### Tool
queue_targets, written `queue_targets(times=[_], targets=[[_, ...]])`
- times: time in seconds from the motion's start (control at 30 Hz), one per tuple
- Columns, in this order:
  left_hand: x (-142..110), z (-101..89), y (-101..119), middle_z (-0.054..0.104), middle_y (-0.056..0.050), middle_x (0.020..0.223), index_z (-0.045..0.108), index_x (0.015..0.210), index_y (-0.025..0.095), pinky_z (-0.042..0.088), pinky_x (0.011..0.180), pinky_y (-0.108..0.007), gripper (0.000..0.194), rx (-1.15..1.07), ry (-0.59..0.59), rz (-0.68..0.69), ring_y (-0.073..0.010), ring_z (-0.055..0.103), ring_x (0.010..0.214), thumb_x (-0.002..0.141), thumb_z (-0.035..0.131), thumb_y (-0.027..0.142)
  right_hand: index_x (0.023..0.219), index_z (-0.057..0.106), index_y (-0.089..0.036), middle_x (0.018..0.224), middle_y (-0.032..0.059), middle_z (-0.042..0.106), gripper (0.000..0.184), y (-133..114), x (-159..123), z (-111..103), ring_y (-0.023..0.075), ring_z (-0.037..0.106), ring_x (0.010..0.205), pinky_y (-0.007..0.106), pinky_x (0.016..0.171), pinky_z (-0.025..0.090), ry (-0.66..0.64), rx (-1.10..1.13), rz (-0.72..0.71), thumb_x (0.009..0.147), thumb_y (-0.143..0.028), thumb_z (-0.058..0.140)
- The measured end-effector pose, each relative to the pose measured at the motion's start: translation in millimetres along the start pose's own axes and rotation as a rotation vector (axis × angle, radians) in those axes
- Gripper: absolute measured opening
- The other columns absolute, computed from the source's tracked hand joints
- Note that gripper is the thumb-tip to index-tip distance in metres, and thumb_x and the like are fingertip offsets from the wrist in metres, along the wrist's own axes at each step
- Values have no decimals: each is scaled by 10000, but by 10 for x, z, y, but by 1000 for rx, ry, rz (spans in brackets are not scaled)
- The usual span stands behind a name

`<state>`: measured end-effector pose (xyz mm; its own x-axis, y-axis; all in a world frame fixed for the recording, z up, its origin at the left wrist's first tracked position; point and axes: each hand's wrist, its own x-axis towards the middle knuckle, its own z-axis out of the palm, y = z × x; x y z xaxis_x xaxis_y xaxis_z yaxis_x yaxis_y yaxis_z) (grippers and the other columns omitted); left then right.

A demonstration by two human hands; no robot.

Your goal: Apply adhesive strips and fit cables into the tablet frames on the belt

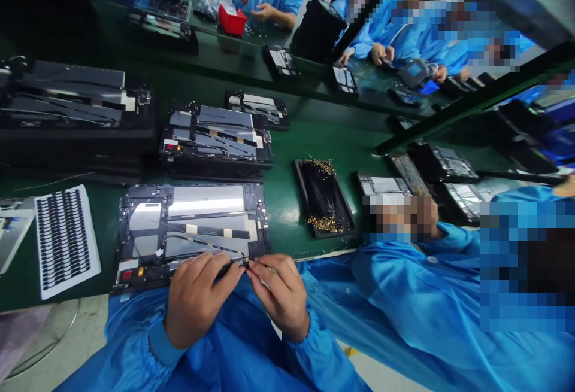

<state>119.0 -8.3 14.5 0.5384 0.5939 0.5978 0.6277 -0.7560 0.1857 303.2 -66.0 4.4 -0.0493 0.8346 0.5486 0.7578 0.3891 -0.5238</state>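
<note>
An opened electronic device, like a tablet with its back off, lies before me with silver battery packs, black flat cables and thin wires showing. At its near edge, toward the right corner, my left hand has its fingers bent and thumb and forefinger pressed together. My right hand pinches close beside it, the fingertips of both nearly meeting. Whatever small piece lies between the fingertips is too small and covered to name. Both hands touch or nearly touch the device's edge.
Stacks of similar opened devices stand behind and at the left. A white sheet of black stickers lies left. At the right is a black tray of black cables with gold ends. A co-worker's blue sleeve is close on the right.
</note>
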Motion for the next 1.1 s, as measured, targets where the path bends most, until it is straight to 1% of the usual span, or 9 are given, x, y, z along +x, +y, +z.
queue_targets(times=[0.3,0.53,0.6,0.7,0.8,0.9,0.97,1.03,1.1], targets=[[10,-33,-20,745,-47,925,729,972,225,435,791,-356,136,-6,-29,18,-237,654,879,968,600,183,1306,659,-188,1023,117,717,409,55,-64,20,221,673,935,366,765,600,-20,-93,-102,911,-84,630],[-116,-137,-152,736,-50,1109,730,1094,261,466,890,-376,183,1,-86,106,-239,669,978,919,690,226,1292,662,-187,1040,100,724,402,115,-23,-33,207,671,924,350,787,579,-71,-179,-243,896,-118,663],[-197,-288,-273,649,-66,1335,649,1308,307,477,979,-398,389,33,-63,-38,-273,637,1144,922,692,289,1350,620,-226,1241,129,670,440,158,-18,-55,248,664,1079,405,880,574,-56,-150,-153,913,-207,666],[-373,-521,-511,404,-119,1591,293,1591,292,387,1153,-574,764,84,28,-515,-404,406,1439,930,630,475,1552,378,-195,1587,214,371,715,247,-44,-8,371,452,1424,537,1052,511,-121,-75,75,936,-423,661],[-547,-632,-675,409,-105,1598,237,1608,264,346,1189,-628,756,-50,-88,-830,-394,406,1451,965,456,597,1618,225,-217,1620,194,345,763,312,-103,133,353,389,1481,528,1118,473,-222,-67,118,985,-427,595],[-662,-663,-679,466,-49,1567,338,1572,309,496,1102,-532,706,-126,-110,-941,-349,526,1370,952,422,636,1618,242,-255,1608,147,393,720,300,-186,237,351,412,1468,528,1136,458,-206,-97,86,997,-386,581],[-693,-714,-624,491,-42,1548,333,1573,327,643,862,-420,718,-170,-101,-1007,-328,644,1237,940,442,647,1615,262,-258,1619,126,378,733,270,-233,231,359,435,1452,517,1133,464,-180,-90,61,982,-396,606],[-658,-804,-576,479,-26,1555,329,1570,356,659,662,-342,690,-212,-117,-1040,-304,699,1144,948,457,624,1609,282,-271,1618,104,384,737,268,-227,173,351,467,1431,487,1124,481,-152,-65,60,970,-405,624],[-514,-894,-585,457,-12,1569,348,1560,366,663,737,-358,677,-200,-110,-961,-310,660,1217,944,478,613,1600,305,-295,1612,83,398,716,335,-117,101,339,473,1429,476,1122,486,-137,-34,88,970,-415,623]])
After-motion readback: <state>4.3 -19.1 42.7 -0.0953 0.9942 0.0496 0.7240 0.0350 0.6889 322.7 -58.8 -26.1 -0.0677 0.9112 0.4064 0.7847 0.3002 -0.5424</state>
